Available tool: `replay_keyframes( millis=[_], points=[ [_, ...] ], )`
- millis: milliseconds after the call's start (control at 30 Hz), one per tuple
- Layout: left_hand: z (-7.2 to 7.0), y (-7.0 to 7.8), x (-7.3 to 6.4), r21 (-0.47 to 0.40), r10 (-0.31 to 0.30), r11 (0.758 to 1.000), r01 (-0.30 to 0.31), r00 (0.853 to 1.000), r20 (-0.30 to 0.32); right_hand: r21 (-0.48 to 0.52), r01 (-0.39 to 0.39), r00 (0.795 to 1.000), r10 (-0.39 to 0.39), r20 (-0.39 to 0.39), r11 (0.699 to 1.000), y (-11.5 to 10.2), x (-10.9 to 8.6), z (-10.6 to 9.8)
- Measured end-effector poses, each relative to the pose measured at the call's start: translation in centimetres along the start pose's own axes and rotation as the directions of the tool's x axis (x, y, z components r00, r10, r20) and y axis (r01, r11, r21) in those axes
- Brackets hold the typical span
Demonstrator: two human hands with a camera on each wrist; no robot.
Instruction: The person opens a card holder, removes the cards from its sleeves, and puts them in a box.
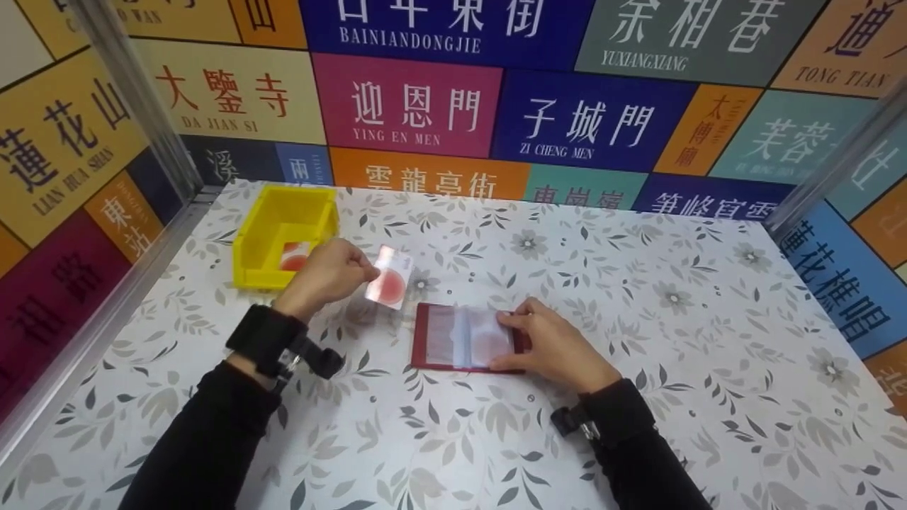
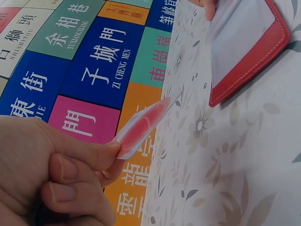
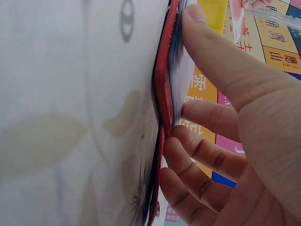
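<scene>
My left hand pinches a white card with a red round print, between thumb and fingertips, in the air just left of the card holder. In the left wrist view this card is tilted, nearly edge-on. The red card holder lies open on the table, its clear plastic sleeves showing. At its right side my right hand holds it, thumb at the near edge and fingers at the far edge. Seen from the right wrist, the sleeves stack thickly between thumb and fingers.
A yellow plastic bin stands behind and left of my left hand, with at least one red-printed card inside. A leaf-patterned white cloth covers the table. Panels with coloured street-name signs rise behind and at both sides.
</scene>
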State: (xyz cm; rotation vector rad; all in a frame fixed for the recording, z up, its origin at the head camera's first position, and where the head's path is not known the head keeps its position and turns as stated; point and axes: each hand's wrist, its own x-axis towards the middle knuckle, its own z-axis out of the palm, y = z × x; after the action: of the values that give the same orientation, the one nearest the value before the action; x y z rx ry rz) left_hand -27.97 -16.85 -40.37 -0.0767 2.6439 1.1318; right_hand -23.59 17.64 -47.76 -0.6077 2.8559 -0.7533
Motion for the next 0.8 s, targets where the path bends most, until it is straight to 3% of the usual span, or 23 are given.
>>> replay_keyframes(
  millis=[233, 367, 633, 800],
  points=[
    [-1.8, -0.2, 0.0, -0.004, -0.044, 0.999, 0.044, 0.999, -0.009, 0.001, 0.010, 1.000, -0.010, -0.010, 1.000, 0.1, -0.1, 0.1],
    [-2.7, -0.5, 0.0, -0.023, -0.039, 0.999, 0.039, 0.999, -0.023, -0.001, 0.009, 1.000, -0.009, -0.016, 1.000, 0.1, -0.1, 0.0],
    [-3.7, -1.3, 0.4, -0.011, -0.054, 0.999, 0.053, 0.998, -0.015, 0.025, 0.008, 1.000, -0.008, -0.004, 1.000, 0.0, 0.0, -0.1],
    [-4.5, -1.7, 0.5, -0.022, -0.055, 0.998, 0.054, 0.998, -0.040, 0.021, 0.012, 1.000, -0.012, -0.005, 1.000, 0.0, -0.1, -0.2]
  ],
)
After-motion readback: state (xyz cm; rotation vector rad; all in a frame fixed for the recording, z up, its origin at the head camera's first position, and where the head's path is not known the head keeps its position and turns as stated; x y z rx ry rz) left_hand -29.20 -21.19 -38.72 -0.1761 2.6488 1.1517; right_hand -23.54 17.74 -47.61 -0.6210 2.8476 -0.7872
